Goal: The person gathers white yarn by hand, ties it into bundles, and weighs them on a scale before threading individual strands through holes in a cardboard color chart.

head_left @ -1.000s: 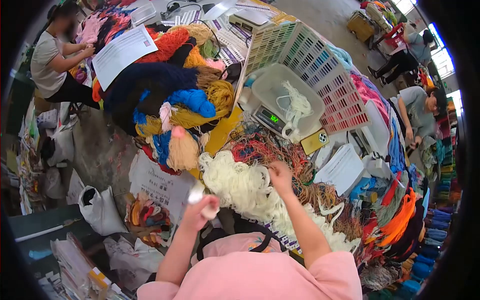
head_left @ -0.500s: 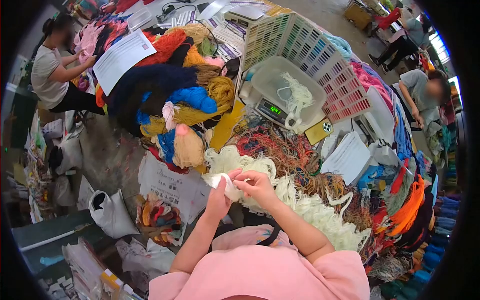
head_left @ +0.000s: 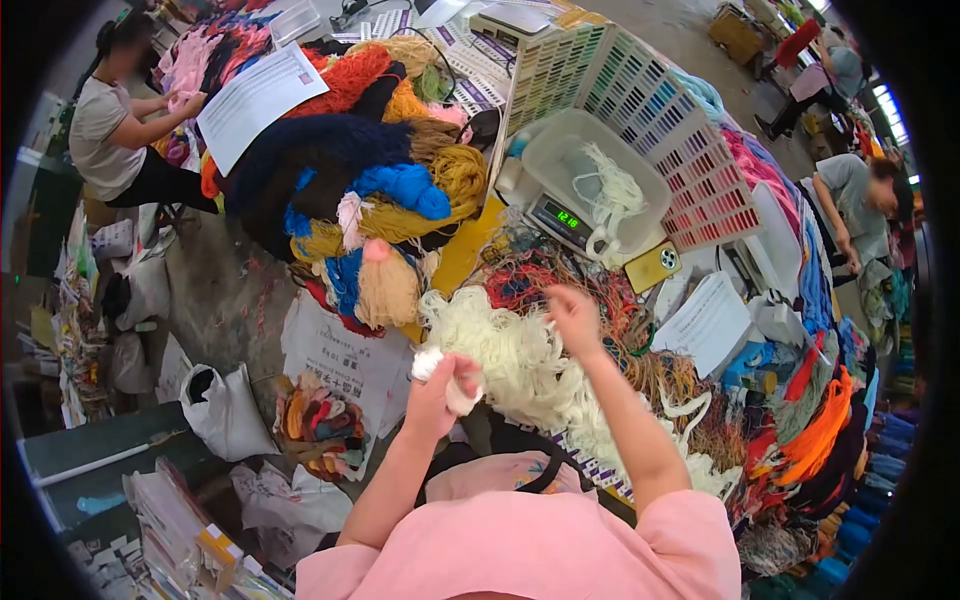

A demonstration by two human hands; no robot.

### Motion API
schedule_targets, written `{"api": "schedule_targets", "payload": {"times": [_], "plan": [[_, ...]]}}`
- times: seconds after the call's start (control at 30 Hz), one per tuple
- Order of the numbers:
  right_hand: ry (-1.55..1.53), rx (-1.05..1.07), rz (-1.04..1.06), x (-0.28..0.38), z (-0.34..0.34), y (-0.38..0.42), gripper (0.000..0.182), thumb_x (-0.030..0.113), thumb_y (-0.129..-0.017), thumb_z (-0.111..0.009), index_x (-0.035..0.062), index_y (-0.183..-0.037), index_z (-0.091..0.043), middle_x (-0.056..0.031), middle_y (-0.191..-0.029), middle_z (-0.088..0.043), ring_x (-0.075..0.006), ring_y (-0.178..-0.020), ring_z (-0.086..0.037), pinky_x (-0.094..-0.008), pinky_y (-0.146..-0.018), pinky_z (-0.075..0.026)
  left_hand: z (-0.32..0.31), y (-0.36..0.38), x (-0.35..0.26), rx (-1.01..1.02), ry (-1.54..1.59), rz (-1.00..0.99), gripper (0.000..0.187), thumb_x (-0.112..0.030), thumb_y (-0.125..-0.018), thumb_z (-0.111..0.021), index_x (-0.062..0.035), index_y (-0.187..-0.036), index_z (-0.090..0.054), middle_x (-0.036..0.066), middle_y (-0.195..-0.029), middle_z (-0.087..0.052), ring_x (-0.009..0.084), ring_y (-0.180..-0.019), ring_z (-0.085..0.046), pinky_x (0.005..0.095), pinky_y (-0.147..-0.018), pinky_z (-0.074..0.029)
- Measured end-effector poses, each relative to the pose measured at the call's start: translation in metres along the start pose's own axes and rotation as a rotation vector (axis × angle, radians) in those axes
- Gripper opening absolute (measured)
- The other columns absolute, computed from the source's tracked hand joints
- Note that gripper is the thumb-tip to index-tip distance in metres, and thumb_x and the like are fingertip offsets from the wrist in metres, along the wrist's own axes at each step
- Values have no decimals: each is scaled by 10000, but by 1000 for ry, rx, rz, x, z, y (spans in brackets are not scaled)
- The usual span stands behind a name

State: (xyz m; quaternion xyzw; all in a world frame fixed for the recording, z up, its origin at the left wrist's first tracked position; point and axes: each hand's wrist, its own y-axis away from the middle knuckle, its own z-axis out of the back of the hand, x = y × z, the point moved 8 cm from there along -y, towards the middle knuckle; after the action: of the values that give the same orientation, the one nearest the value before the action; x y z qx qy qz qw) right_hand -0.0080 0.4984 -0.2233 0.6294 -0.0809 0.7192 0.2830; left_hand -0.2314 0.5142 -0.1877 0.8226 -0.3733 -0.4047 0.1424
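Note:
My left hand is closed around a small bundle of white yarn, which pokes out above and below the fingers. My right hand is raised over the right side of the cream yarn pile, its fingers curled together; whether a strand is between them is too small to see. Beyond it, a digital scale with lit green digits carries a clear plastic tub. Inside the tub lies a loose hank of cream yarn.
A tangle of red and brown threads lies before the scale, beside a gold phone. A folding colour chart stands behind the tub. Coloured skeins heap up left. One person sits far left; another is at right.
My right hand has left my left hand and moved up and right towards the scale. My left hand keeps the white yarn. The scale's digits have changed, and the view has shifted slightly.

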Motion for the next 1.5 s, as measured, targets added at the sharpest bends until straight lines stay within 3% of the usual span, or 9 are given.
{"api": "schedule_targets", "payload": {"times": [0.17,0.3,0.4,0.53,0.63,0.87,1.13,1.3,1.5], "plan": [[846,-302,409,9,51,-69,207,22,-683,-450,-47,-876,-478,-195,-831,-502,-322,-679,-530,-384,-565,-424,3,26,5,57,185,271,203,-159,-833,-364,-10,-910,-478,-49,-411,-300,26,-316,-230,175,-332,-198],[856,-37,-93,-56,34,-87,215,50,-629,-518,-30,-828,-503,-206,-774,-522,-361,-740,-512,-403,-602,-422,1,35,14,101,134,300,176,-122,-806,-413,3,-892,-503,-36,-425,-320,29,-324,-219,171,-341,-193],[-133,261,-427,-62,-39,-34,110,103,-649,-581,25,-723,-556,-33,-608,-550,-68,-510,-507,-197,-447,-408,0,26,11,-5,-58,178,167,-120,-796,-435,6,-853,-529,-27,-476,-374,37,-371,-282,180,-356,-231],[-817,468,-494,31,-82,76,166,41,-723,-507,-16,-878,-516,-63,-690,-563,-82,-477,-501,-189,-422,-410,-1,23,1,-119,-221,87,161,-114,-789,-443,9,-850,-528,-12,-571,-434,47,-450,-367,179,-402,-287],[-792,525,-418,68,-81,126,343,17,-730,-472,-4,-1065,-404,-78,-717,-559,-100,-487,-515,-180,-421,-413,-27,31,6,13,-192,118,130,-119,-776,-478,0,-797,-527,-25,-547,-424,35,-461,-358,181,-411,-275],[-717,355,-207,98,-59,200,370,29,-736,-477,-11,-1089,-374,-63,-710,-539,-98,-504,-520,-187,-432,-419,-59,92,14,249,-118,162,122,-51,-747,-490,19,-845,-507,-5,-586,-452,52,-481,-379,184,-425,-310],[-806,-16,-206,81,-34,292,102,93,-752,-508,3,-717,-543,-21,-530,-507,-59,-398,-441,-161,-355,-338,-47,149,78,430,-91,404,73,-66,-729,-515,-44,-713,-447,3,-613,-450,61,-499,-388,183,-433,-304],[-924,-173,-164,55,-10,342,150,116,-766,-488,-6,-806,-565,-19,-549,-525,-33,-391,-397,-153,-368,-308,-73,186,111,711,-252,476,226,-199,-758,-491,16,-821,-458,40,-590,-450,158,-502,-474,285,-490,-406],[-1041,-278,-51,49,28,391,140,108,-749,-508,-10,-819,-536,-26,-546,-515,-24,-395,-390,-149,-359,-287,-96,222,155,662,-299,623,87,-107,-728,-531,-36,-762,-494,-9,-626,-465,41,-498,-374,172,-402,-284]]}}
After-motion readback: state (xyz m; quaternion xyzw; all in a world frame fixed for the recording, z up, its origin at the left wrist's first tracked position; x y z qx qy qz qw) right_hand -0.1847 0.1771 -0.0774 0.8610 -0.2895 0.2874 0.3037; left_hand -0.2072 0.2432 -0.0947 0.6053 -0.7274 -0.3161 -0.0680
